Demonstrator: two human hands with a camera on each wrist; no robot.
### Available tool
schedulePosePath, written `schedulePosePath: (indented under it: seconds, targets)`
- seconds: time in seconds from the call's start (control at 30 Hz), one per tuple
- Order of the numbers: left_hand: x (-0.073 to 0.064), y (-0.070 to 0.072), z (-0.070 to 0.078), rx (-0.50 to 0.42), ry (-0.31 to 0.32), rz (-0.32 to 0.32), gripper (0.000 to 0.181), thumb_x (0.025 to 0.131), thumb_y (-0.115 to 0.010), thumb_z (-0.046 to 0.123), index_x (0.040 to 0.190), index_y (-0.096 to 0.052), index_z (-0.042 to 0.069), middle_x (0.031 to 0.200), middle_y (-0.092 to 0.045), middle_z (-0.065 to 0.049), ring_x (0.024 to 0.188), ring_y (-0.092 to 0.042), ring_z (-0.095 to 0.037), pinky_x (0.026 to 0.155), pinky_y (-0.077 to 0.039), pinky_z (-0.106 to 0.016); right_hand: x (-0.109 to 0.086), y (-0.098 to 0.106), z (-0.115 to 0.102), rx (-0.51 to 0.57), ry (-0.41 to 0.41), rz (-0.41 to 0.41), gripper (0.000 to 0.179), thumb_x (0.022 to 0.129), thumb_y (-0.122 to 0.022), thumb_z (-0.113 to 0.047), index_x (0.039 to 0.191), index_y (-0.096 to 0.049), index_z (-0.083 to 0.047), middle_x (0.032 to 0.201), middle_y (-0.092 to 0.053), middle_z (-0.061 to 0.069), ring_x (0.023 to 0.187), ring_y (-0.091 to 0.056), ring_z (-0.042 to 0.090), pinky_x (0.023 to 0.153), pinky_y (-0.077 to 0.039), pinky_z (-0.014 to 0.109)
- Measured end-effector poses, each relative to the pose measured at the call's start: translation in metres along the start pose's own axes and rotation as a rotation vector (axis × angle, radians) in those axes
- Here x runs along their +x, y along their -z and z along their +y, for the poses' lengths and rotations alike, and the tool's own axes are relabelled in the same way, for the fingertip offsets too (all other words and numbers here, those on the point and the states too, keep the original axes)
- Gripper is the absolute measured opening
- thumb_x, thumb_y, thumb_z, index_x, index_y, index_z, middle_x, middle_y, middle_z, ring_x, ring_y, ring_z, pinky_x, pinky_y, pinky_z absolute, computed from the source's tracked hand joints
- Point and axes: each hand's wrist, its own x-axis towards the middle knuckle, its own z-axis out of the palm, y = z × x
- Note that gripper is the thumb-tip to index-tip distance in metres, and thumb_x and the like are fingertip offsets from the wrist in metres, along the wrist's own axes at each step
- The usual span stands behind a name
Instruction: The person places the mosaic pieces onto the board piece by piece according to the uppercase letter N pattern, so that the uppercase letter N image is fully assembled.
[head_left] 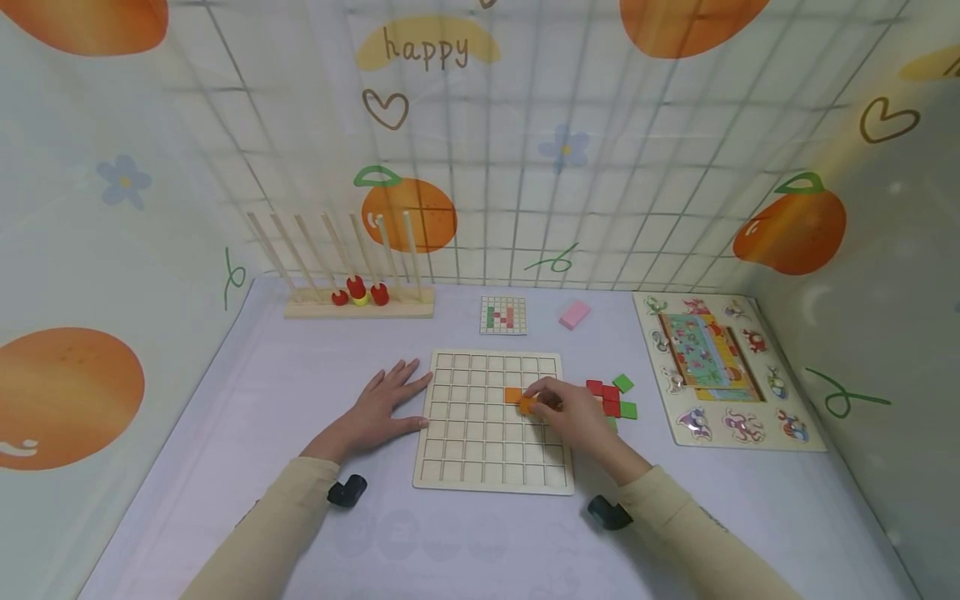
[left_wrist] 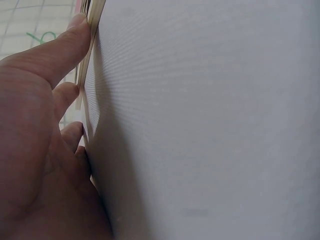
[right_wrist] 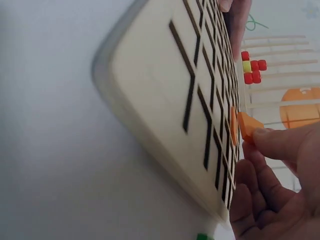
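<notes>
A wooden grid board [head_left: 468, 450] lies flat on the table. One orange square tile [head_left: 513, 395] rests in the grid, right of its middle. My right hand [head_left: 573, 412] pinches a second orange tile [right_wrist: 249, 126] between thumb and fingertips, close over the board beside the first one. At the board's left edge my left hand [head_left: 378, 410] lies with fingers spread, its thumb and a fingertip at the rim. In the left wrist view the thumb [left_wrist: 67, 47] touches the board's side.
Red tiles [head_left: 611, 400] and green tiles [head_left: 623, 382] lie right of the board, partly behind the right hand. Behind it are a small pattern card [head_left: 503, 316], a pink block [head_left: 574, 315] and a peg rack [head_left: 360, 308] with beads. A picture puzzle board [head_left: 731, 367] lies far right.
</notes>
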Motion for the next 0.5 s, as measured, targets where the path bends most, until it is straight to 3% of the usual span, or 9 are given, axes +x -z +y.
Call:
schedulePosePath:
  seconds: [0.5]
  targets:
    - [0.0, -0.002, -0.002, 0.006, -0.002, 0.007, 0.082, 0.093, -0.069, 0.053, 0.161, -0.033, 0.024, 0.17, -0.015, -0.007, 0.157, -0.004, -0.032, 0.125, 0.0, -0.054, 0.001, -0.014, -0.002, 0.005, 0.038, -0.038, 0.016, 0.094, -0.075, -0.017, 0.106, -0.073, -0.028, 0.089, -0.067, -0.013, 0.081, -0.058, 0.013, 0.075, -0.052, 0.029]
